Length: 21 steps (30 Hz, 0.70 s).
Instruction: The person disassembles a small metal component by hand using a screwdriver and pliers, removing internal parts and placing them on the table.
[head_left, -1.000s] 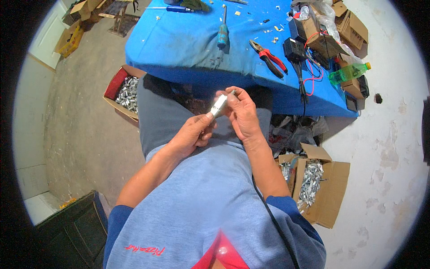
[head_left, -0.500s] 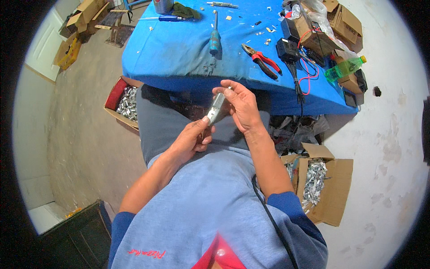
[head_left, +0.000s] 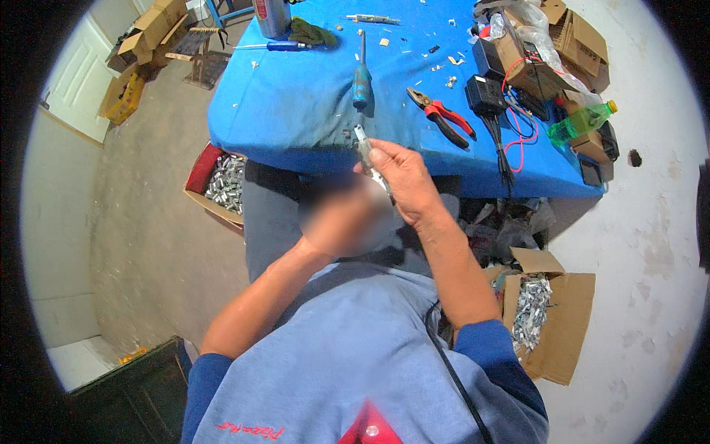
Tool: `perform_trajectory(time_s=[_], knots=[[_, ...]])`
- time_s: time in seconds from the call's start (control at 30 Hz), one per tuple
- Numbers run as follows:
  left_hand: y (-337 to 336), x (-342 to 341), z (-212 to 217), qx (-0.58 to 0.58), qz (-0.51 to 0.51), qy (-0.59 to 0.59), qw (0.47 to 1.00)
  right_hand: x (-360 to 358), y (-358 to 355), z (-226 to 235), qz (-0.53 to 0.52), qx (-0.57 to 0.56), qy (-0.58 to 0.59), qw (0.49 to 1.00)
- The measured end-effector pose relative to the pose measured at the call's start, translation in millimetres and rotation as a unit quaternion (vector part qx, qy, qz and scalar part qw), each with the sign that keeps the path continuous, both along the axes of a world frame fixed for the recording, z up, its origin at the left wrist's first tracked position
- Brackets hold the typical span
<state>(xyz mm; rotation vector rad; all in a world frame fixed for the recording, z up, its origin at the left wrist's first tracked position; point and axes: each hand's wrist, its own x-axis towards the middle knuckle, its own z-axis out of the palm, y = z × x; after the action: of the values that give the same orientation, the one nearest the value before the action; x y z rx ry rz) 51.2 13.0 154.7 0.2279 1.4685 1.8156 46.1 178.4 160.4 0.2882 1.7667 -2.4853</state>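
Note:
My right hand (head_left: 407,177) is closed around a slim, pale grey, metallic-looking piece (head_left: 364,148) with a narrow tip, whose exact kind I cannot make out. The piece stands tilted over my lap, tip toward the table's front edge. Close against its lower end is my left hand (head_left: 344,218); a blur covers its fingers, so its grip does not show. Beyond the hands, on the blue-covered table (head_left: 281,111), lie a teal-handled screwdriver (head_left: 361,85) and red-and-black pliers (head_left: 444,118).
At the back left are a blue-handled screwdriver (head_left: 285,46) and a metal canister (head_left: 272,18). Black adapters (head_left: 484,95) with cables and a green bottle (head_left: 584,122) crowd the right side. Boxes of small metal parts stand on the floor, left (head_left: 225,181) and right (head_left: 531,314).
The grey piece has moved up toward the table's edge, and my right hand now wraps around its side. My left hand has moved up and right. The whole view has shifted slightly.

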Motion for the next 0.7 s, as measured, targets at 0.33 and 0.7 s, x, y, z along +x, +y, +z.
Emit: perform_trajectory(time_s=[0.33, 0.7], knots=[[-33, -82, 4, -0.11, 0.045, 0.191, 0.974, -57, 45, 43, 0.215, 0.196, 0.018, 0.957], [-31, -191, 27, -0.202, 0.096, 0.297, 0.928, -155, 37, 54, 0.307, 0.529, 0.215, 0.761]])
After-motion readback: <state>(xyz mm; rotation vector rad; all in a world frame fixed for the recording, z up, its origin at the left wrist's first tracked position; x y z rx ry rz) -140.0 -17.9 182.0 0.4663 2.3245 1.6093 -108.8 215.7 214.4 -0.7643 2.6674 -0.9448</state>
